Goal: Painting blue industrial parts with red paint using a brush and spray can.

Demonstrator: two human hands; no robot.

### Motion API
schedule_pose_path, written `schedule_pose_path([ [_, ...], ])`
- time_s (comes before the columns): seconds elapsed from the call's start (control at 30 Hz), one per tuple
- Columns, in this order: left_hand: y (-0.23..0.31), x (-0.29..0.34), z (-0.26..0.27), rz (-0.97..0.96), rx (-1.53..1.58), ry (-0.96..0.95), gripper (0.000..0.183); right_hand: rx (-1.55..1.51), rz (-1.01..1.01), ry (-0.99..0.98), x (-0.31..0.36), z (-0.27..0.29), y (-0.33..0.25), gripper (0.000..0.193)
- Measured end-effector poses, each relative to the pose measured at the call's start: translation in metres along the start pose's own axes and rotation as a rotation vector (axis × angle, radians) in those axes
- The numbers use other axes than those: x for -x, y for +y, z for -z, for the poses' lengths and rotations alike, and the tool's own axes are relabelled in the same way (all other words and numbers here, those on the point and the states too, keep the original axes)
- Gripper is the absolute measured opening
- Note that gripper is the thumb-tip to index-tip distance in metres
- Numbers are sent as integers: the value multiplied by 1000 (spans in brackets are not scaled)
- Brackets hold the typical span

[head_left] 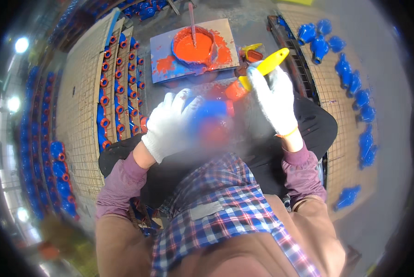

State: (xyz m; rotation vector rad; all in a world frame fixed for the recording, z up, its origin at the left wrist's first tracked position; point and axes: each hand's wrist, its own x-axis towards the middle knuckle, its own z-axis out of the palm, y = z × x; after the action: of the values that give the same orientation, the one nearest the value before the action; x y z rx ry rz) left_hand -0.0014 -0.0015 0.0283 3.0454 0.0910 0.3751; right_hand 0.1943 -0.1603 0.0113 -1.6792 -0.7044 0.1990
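Your left hand (pixel 170 121) is half curled at the blue part (pixel 212 110), which is over your lap; blur covers the fingertips, so I cannot tell if the grip is closed. Your right hand (pixel 277 99) is closed around the yellow brush (pixel 272 62), its red bristles near this part. Beyond is the paint pot (pixel 184 61).

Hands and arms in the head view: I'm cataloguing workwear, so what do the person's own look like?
The left hand and right hand wear white fabric gloves; a thin orange band shows at the right cuff. Finely striped purple lower sleeves meet brown upper sleeves.
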Motion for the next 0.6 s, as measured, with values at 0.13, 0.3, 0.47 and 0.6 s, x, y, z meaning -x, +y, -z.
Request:
schedule_pose_path([
  [0.13,-1,0,-6,37,-16,-38,65,34,305,-77,16,0,-3,23],
  [0.3,-2,2,-19,186,167,-5,68,81,479,-167,35,5,-2,14],
  [0.47,-17,13,-43,470,805,25,73,-37,299,-13,47,7,6,18],
  [0.6,-19,38,-70,751,1587,101,68,-262,87,-1,50,0,12,23],
])
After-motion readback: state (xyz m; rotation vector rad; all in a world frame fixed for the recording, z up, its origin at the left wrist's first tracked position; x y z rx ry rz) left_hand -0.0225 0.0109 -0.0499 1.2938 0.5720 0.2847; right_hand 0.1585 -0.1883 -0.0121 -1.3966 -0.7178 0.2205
